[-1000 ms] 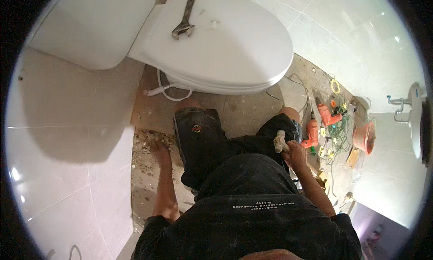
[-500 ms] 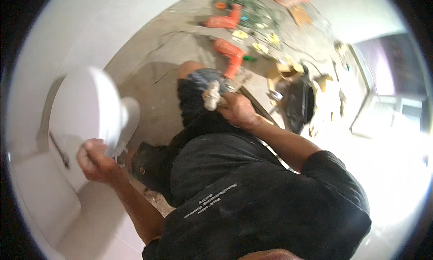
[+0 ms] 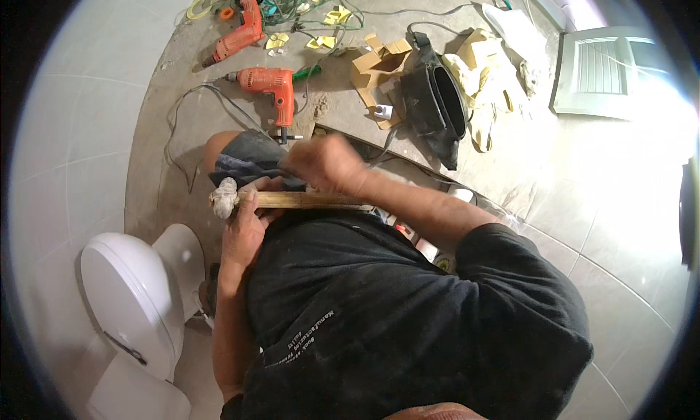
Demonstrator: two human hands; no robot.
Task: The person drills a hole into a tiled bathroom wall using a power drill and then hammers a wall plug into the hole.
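My left hand (image 3: 246, 230) is closed around a hammer (image 3: 310, 200) just behind its head, which is lumpy and whitish as if crusted. The wooden handle lies level across my lap, pointing right. Just above the handle is my right hand (image 3: 324, 165), smeared by motion, so its fingers and anything in them cannot be made out. Beyond my knee an orange drill (image 3: 268, 81) lies on the floor, its bit pointing left. A second orange drill (image 3: 240, 35) lies farther off.
A white toilet (image 3: 127, 281) stands at my left, with a thin dark tool (image 3: 125, 348) on it. Ahead right are a torn cardboard box (image 3: 368, 70) and a black pouch (image 3: 430, 103). A floor opening's edge (image 3: 408, 156) runs by my right forearm. Cables and yellow scraps (image 3: 321, 42) litter the far floor.
The left hand has come from beside the toilet to the hammer and taken hold behind its head. The right hand, earlier on the handle, has moved and is blurred. My view has shifted.
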